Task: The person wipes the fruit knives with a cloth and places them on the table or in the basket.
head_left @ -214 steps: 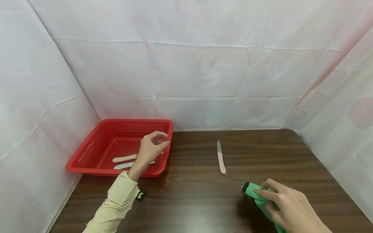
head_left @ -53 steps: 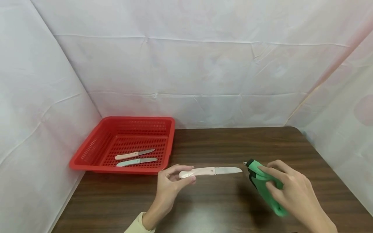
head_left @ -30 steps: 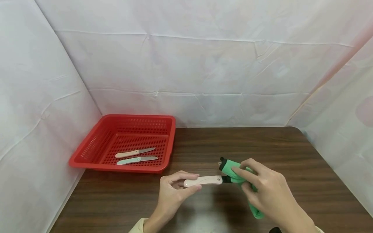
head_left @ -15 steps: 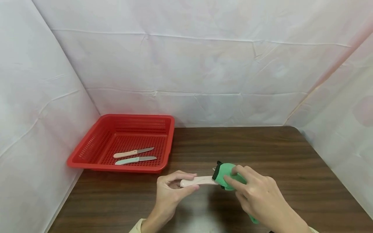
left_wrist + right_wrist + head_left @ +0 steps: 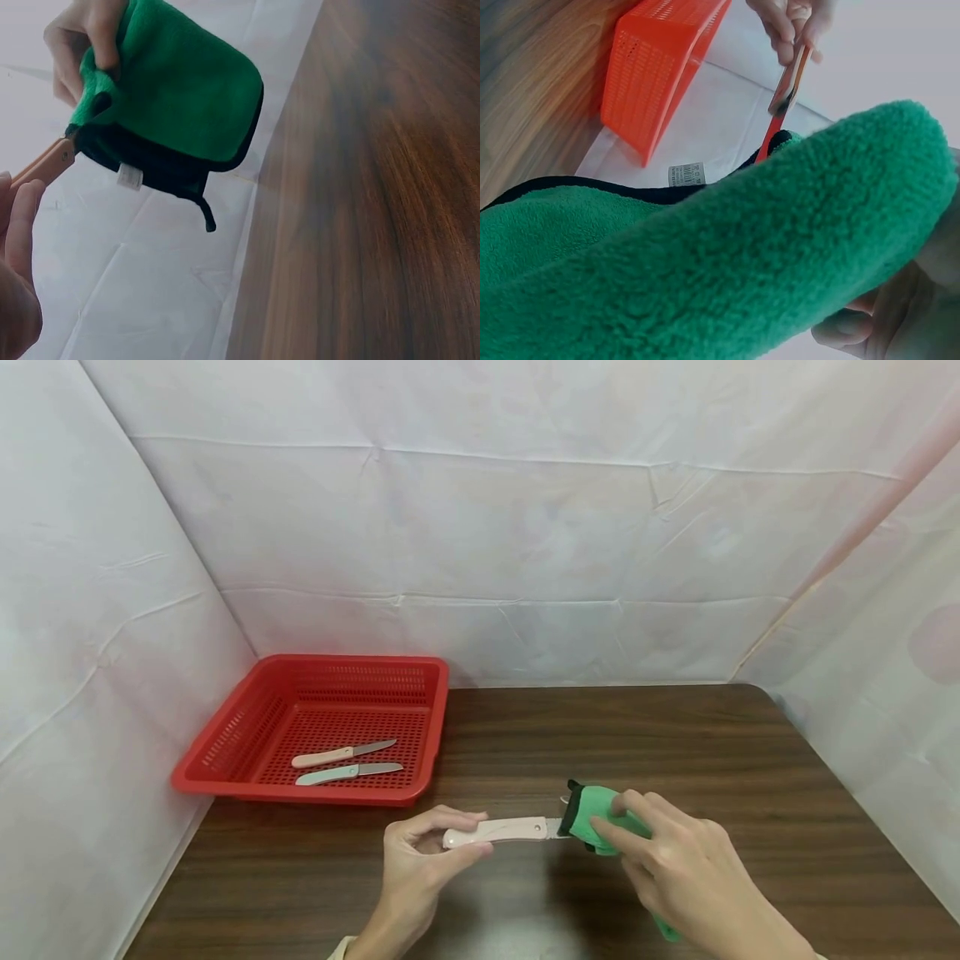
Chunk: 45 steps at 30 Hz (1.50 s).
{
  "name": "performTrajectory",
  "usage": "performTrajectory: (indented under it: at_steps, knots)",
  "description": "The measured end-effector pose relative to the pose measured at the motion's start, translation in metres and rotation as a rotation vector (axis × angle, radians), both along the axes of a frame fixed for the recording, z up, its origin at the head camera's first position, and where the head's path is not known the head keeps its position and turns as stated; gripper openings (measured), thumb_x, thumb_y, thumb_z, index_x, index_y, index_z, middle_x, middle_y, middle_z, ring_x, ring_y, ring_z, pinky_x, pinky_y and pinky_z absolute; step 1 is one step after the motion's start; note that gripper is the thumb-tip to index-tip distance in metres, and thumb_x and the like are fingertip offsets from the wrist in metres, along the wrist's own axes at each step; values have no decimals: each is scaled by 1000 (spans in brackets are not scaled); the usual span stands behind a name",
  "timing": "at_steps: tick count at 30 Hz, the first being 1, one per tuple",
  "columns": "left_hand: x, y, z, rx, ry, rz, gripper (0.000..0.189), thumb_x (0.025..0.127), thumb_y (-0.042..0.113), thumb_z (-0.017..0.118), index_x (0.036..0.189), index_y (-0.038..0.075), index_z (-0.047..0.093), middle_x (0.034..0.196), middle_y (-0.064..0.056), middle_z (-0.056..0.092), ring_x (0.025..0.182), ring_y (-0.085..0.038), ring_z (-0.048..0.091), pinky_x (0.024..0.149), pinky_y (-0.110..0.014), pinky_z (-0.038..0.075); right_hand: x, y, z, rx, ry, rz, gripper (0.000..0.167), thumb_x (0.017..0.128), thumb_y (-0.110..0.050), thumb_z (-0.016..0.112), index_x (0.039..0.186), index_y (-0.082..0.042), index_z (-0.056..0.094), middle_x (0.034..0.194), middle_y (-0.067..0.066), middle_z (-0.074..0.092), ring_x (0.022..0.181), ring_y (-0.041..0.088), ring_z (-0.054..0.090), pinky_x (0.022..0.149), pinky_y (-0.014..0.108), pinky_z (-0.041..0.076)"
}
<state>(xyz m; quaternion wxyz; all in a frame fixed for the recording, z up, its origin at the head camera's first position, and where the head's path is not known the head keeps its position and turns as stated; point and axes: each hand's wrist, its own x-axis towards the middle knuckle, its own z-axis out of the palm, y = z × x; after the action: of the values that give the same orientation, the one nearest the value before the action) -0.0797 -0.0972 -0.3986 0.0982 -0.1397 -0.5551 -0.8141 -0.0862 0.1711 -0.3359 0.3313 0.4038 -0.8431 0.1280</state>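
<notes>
My left hand (image 5: 420,870) pinches the pale pink handle of a small knife (image 5: 504,831), held above the table with its blade pointing right. A short stretch of blade shows beside the handle; the rest is inside a folded green cloth (image 5: 597,810) with black edging. My right hand (image 5: 675,864) grips that cloth around the blade with thumb and fingers. In the left wrist view, the green cloth (image 5: 180,90) hangs down with a white tag at its edge. In the right wrist view, the cloth hides most of the right hand.
A red plastic basket (image 5: 309,795) stands at the left on the dark wooden table (image 5: 675,735). Inside it lie a pink-handled knife (image 5: 322,758) and a light green-handled knife (image 5: 327,775), side by side. White sheeting (image 5: 510,527) walls the table at the back and sides.
The pink knife was lifted from the table by my left hand. My right hand brought the cloth over its blade. Since half a second ago, handle and cloth have drawn slightly apart, baring some blade.
</notes>
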Motion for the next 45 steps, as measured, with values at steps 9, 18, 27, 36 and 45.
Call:
performTrajectory:
  at_steps: [9,18,27,36,45]
  knots:
    - [4,-7,-1,-8,22,15,24,66,-18,75,87,-14,65,90,-23,67,89,-37,66,72,-38,56,2,11,-2,-5,-56,-46,53,86,-17,23,91,-17,76,91,-4,57,62,4,45,40,7,16]
    - [3,-10,0,-73,31,33,24,64,-17,77,86,-12,67,91,-25,67,89,-36,67,70,-34,57,0,14,6,-67,-60,-19,45,92,-22,30,96,-15,75,94,-2,59,58,5,45,41,7,23]
    - [-2,-6,-2,-81,108,-20,24,65,-16,76,87,-12,68,91,-28,66,87,-31,67,68,-32,57,-4,1,14,-105,23,35,46,92,-18,30,94,-14,75,94,0,60,59,7,45,40,8,22]
    - [-4,2,-1,-71,107,-31,24,66,-15,77,88,-11,68,90,-24,68,87,-31,67,67,-32,57,-3,-17,12,-42,3,89,49,89,-13,26,91,-13,75,92,0,58,62,8,47,40,6,21]
    - [-3,2,2,-2,70,-19,24,63,-17,77,84,-9,68,87,-20,69,86,-33,67,70,-31,56,-4,-21,8,-19,43,84,49,88,-12,24,88,-15,73,86,-1,54,60,6,39,40,6,17]
